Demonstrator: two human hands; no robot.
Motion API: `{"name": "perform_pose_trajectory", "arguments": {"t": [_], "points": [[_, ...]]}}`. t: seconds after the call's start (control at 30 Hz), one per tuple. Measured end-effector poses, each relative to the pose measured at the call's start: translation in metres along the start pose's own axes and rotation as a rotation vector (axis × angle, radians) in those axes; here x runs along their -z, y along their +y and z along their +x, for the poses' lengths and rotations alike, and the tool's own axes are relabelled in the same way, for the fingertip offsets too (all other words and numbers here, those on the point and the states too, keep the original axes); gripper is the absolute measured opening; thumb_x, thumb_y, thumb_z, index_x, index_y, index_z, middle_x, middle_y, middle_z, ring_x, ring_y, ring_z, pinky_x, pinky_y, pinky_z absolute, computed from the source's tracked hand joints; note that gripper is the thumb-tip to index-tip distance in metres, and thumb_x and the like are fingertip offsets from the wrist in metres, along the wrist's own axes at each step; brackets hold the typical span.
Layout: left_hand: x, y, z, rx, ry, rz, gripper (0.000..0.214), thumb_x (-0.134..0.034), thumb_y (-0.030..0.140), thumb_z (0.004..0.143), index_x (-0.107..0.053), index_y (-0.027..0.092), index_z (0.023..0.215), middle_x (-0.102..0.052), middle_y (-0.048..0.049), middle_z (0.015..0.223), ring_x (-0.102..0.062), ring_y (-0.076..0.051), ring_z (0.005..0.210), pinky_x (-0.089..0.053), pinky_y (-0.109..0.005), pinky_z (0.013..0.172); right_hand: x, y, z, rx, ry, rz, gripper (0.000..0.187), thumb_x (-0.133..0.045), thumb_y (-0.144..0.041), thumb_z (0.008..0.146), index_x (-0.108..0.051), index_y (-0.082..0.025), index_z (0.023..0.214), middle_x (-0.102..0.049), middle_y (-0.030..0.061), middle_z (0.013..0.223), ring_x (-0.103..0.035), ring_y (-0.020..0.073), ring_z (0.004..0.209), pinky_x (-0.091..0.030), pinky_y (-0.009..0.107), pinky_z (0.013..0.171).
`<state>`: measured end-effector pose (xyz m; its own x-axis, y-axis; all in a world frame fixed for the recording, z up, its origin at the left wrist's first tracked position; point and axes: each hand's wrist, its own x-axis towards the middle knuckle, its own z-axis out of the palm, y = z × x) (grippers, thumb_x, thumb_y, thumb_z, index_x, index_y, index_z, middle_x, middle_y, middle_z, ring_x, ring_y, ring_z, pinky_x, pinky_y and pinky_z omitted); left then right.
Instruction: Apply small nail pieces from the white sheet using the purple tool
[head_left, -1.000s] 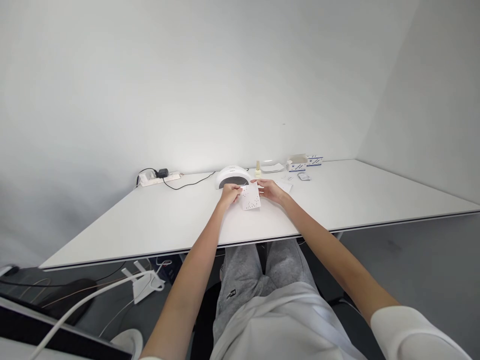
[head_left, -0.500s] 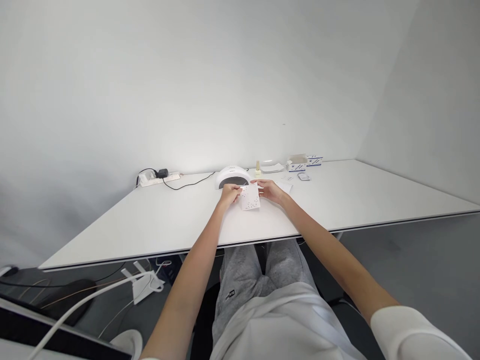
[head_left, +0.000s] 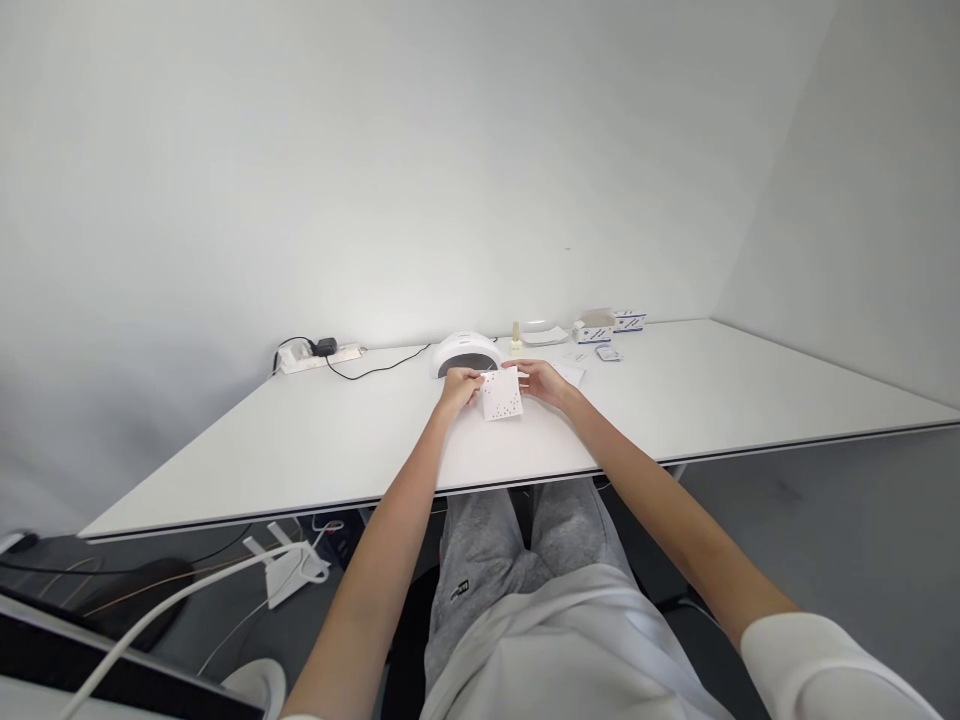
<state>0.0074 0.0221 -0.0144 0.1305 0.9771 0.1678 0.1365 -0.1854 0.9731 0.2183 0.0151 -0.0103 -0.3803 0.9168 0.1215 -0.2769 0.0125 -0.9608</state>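
A small square white card (head_left: 502,396), scattered with tiny dark spots, is held up just above the table in front of me. My left hand (head_left: 461,385) is closed on its upper left corner in a pinch. At the upper right edge, my right hand (head_left: 543,381) has its fingertips on the card, some of them behind it. Just beyond my left hand stands a white dome-shaped lamp (head_left: 466,350) with a dark opening. Behind the card is a small bottle (head_left: 516,340) with a pale yellow base. A white sheet (head_left: 573,375) lies partly behind my right hand.
Farther right along the wall are a white tray (head_left: 545,337), an opened blue-and-white box (head_left: 595,328) and a small packet (head_left: 608,353). A power strip (head_left: 319,356) with a black adapter lies at the back left, its cable (head_left: 379,370) running toward the lamp.
The card has shifted very slightly to the right and turned a little. Both hands keep nearly the same places on it.
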Motion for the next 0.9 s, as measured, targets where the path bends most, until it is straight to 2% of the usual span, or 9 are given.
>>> {"name": "perform_pose_trajectory", "arguments": {"t": [0.13, 0.3, 0.47, 0.67, 0.9], "points": [[0.0, -0.003, 0.002, -0.019, 0.001, 0.005, 0.014, -0.068, 0.019, 0.076, -0.058, 0.014, 0.067, -0.048, 0.0019, 0.053, -0.036, -0.004, 0.035, -0.021, -0.021, 0.037, 0.001, 0.001, 0.002, -0.028, 0.028, -0.026, 0.024, -0.056, -0.024, 0.081, -0.072, -0.015, 0.097, -0.07, 0.0111, 0.095, -0.061, 0.0172, 0.074, -0.049, 0.026, 0.062], [0.001, -0.004, 0.003, -0.028, 0.014, 0.044, 0.013, -0.068, 0.021, 0.076, -0.059, 0.014, 0.068, -0.051, 0.0008, 0.055, -0.036, -0.005, 0.035, -0.023, -0.022, 0.038, -0.001, 0.007, 0.004, -0.033, 0.124, -0.207, 0.033, -0.058, -0.044, 0.087, -0.071, -0.014, 0.092, -0.07, 0.0115, 0.091, -0.062, 0.0169, 0.067, -0.047, 0.024, 0.051], [0.001, -0.005, 0.003, -0.031, 0.025, 0.07, 0.011, -0.068, 0.021, 0.075, -0.06, 0.014, 0.071, -0.056, -0.0005, 0.059, -0.037, -0.005, 0.035, -0.026, -0.022, 0.038, -0.003, 0.011, 0.004, 0.013, 0.187, -0.375, 0.021, -0.068, -0.031, 0.082, -0.071, -0.01, 0.083, -0.069, 0.0101, 0.078, -0.061, 0.0147, 0.059, -0.049, 0.024, 0.049], [0.001, -0.006, 0.005, -0.022, 0.035, 0.098, 0.01, -0.068, 0.022, 0.073, -0.061, 0.014, 0.076, -0.06, -0.0022, 0.064, -0.038, -0.006, 0.036, -0.025, -0.023, 0.037, -0.001, 0.014, 0.005, 0.053, 0.212, -0.492, 0.02, -0.066, -0.028, 0.083, -0.071, -0.01, 0.077, -0.066, 0.0081, 0.068, -0.056, 0.0119, 0.05, -0.044, 0.021, 0.04], [0.0, -0.004, 0.002, -0.022, 0.031, 0.127, 0.014, -0.071, 0.024, 0.071, -0.063, 0.014, 0.076, -0.058, -0.0008, 0.063, -0.038, -0.005, 0.038, -0.026, -0.022, 0.038, -0.001, 0.016, 0.009, 0.071, 0.313, -0.643, 0.019, -0.059, -0.02, 0.083, -0.066, -0.012, 0.067, -0.059, 0.002, 0.054, -0.051, 0.0102, 0.044, -0.04, 0.021, 0.038]]}}
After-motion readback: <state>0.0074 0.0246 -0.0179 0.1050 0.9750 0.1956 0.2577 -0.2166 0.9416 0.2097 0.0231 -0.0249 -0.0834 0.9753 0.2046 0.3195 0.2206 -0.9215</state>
